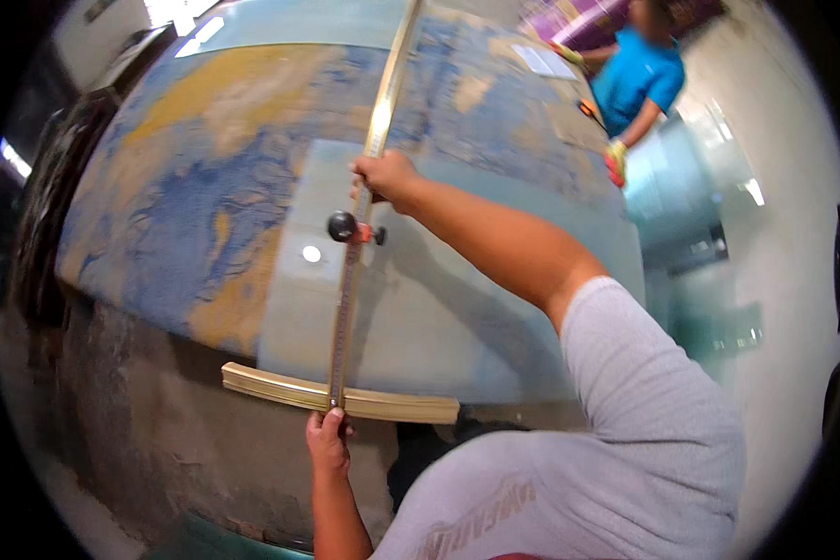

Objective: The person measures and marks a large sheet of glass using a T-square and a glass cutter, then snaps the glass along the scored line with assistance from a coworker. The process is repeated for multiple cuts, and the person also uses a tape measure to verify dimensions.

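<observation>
A long brass-coloured T-square (343,322) lies across a clear glass sheet (439,308). Its wooden-looking crossbar (401,406) sits along the sheet's near edge. My left hand (329,441) is closed on the T-square where blade and crossbar meet, thumb on top. Farther up the blade, my right hand (389,179) is wrapped around it, arm reaching over the glass. Between my hands, a slider with a black round knob (342,226) and a red part is mounted on the blade. My fingers' undersides are hidden.
The glass rests on a large table (177,168) with a worn blue and yellow covering. Another sheet (299,23) lies at the far end. At the far right, a person in a blue shirt (639,84) and gloves stands by the table, near some papers (543,62). More glass (686,177) is beyond.
</observation>
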The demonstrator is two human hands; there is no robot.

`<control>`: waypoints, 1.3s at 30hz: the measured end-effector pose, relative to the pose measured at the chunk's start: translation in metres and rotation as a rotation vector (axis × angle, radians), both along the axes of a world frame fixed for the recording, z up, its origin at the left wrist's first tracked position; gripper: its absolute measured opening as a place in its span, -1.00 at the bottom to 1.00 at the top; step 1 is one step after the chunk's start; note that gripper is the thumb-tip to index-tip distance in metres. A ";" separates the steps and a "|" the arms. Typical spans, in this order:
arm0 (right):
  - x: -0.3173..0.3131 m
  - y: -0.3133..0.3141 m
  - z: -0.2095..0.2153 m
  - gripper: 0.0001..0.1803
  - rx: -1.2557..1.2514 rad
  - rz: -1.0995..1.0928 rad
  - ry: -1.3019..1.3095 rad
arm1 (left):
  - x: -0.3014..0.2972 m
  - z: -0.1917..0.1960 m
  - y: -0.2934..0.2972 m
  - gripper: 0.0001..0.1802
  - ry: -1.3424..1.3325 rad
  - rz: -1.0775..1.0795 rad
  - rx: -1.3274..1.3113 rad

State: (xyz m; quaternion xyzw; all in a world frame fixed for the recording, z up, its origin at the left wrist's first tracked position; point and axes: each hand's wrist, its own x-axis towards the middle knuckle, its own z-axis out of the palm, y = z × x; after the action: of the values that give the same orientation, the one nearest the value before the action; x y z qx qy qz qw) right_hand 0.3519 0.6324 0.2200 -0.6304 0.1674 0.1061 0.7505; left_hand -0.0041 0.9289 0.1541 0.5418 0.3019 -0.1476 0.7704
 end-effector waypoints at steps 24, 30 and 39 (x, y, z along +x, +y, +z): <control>0.040 -0.006 -0.094 -0.70 -0.365 0.187 0.162 | 0.011 0.025 -0.024 -0.73 0.176 0.089 -0.024; 0.058 -0.015 -0.110 -0.69 -0.380 0.211 0.177 | 0.020 0.027 -0.021 -0.70 0.173 0.084 -0.048; 0.055 -0.011 -0.096 -0.66 -0.393 0.301 0.166 | 0.027 0.029 -0.019 -0.71 0.205 0.069 -0.028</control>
State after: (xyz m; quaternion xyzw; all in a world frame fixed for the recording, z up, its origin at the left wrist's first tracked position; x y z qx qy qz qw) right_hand 0.4064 0.6213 0.1243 -0.7711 0.1501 0.2334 0.5731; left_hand 0.0229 0.9099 0.1835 0.5022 0.3954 -0.1798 0.7477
